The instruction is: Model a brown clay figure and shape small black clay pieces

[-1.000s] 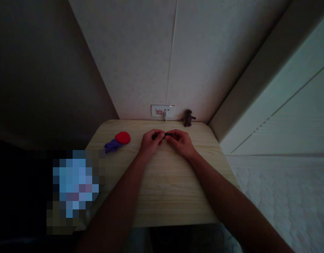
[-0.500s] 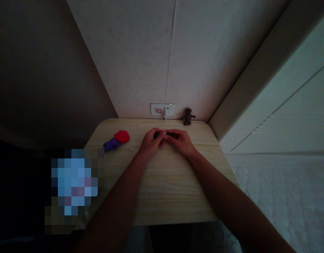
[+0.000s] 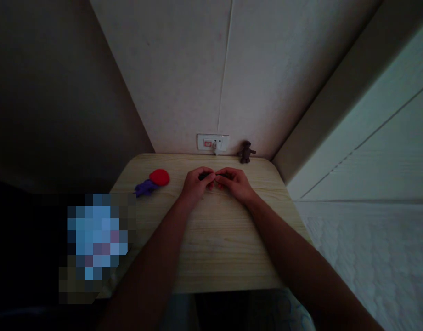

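Fingers of left hand (image 3: 193, 184) and right hand (image 3: 238, 185) pinch a mostly hidden dark piece (image 3: 203, 176); if soft, uneven pressure could tear it.

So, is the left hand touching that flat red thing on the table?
Apart. The head view shows it: a strip of wooden tabletop lies plainly between the left hand and the flat red thing.

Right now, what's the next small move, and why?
Probably ease the right hand slightly off the left hand: the two meet, hiding most of the dark piece at the left one, so its shape can't be checked.
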Motion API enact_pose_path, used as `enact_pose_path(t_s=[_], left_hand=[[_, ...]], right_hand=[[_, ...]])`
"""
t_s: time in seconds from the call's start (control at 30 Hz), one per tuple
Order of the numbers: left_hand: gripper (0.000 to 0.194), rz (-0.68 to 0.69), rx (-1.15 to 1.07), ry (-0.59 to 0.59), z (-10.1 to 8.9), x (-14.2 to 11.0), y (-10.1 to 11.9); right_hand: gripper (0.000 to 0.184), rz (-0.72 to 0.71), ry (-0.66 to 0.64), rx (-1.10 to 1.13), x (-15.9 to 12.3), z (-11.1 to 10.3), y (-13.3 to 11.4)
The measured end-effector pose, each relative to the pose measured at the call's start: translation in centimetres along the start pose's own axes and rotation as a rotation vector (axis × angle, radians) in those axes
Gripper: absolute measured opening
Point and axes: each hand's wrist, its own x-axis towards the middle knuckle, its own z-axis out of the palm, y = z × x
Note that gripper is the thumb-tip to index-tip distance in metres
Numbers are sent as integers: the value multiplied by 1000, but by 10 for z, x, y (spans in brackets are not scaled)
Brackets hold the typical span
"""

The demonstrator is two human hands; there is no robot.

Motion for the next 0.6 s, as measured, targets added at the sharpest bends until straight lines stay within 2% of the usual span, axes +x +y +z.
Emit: enact_pose_path(t_s=[0.33,0.47,0.6], left_hand=[[19,35,78,-45,3,-4,6],[20,50,33,-17,2,-3,5],[25,43,16,-47,2,-1,2]], right_hand=[[20,7,118,-129,-1,1,3],[26,-44,63,-42,-1,1,2],[35,-98,-4,-37,-4,-1,1]])
